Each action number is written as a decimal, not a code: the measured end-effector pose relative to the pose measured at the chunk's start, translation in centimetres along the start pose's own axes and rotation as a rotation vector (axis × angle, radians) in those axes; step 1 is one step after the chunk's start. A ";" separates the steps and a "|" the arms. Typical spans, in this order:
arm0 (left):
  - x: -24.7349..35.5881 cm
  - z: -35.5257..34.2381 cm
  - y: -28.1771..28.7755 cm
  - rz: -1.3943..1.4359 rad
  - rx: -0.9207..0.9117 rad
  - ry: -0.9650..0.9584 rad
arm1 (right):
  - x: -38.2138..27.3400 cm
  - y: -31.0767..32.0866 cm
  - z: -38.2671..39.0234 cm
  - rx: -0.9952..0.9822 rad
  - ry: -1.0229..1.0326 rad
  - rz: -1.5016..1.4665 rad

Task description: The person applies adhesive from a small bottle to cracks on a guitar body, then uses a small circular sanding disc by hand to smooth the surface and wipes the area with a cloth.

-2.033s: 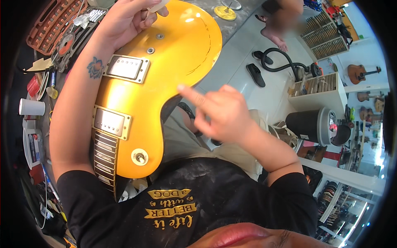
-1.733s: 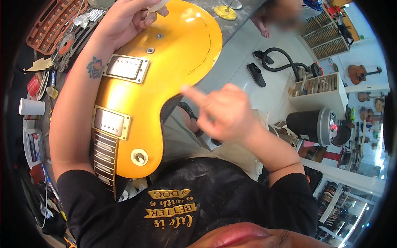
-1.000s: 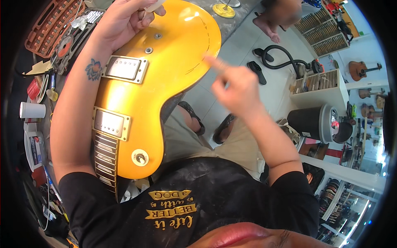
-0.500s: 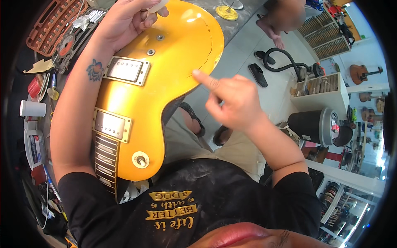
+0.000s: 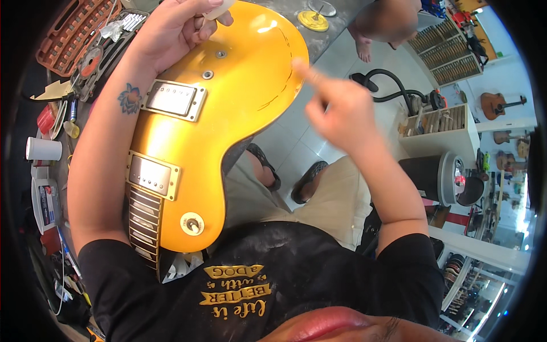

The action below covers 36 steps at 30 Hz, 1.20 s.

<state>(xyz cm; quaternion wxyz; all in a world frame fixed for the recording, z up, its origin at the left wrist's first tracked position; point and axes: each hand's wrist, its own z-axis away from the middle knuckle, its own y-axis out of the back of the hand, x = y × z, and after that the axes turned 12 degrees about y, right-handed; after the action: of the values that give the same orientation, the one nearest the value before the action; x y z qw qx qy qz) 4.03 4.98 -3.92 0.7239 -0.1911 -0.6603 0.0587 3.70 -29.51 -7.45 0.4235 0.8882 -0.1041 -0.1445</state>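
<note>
While your left hand (image 5: 174, 28) curls over the upper end of the gold electric guitar body (image 5: 222, 114), pinching a small pale piece between thumb and fingers, it steadies the instrument, which leans across your lap. Your right hand (image 5: 342, 111) grips nothing; its forefinger extends to the body's rim, other fingers loosely folded.

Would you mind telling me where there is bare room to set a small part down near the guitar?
The grey benchtop past the gold guitar body shows a bare strip around the yellow disc. The bench on the left is crowded: orange tool case, white cup, pens and scraps. The left hand grips the guitar's edge there.
</note>
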 end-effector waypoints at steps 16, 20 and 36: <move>0.7 0.4 -0.7 -0.047 0.027 0.045 | 3.7 -0.8 -1.7 -0.001 -0.183 0.111; 0.2 0.1 -0.5 -0.044 0.008 0.018 | 4.9 -1.1 -1.4 -0.056 -0.097 0.089; 0.8 0.4 -1.4 -0.068 0.010 0.067 | 5.1 -3.1 -0.7 0.022 -0.245 0.041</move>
<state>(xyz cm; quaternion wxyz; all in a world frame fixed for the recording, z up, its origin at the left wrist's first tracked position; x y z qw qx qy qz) 3.45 4.04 -2.63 0.7480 -0.1665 -0.6417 0.0309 8.90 -28.66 -10.27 0.4006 0.8663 -0.1747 -0.2420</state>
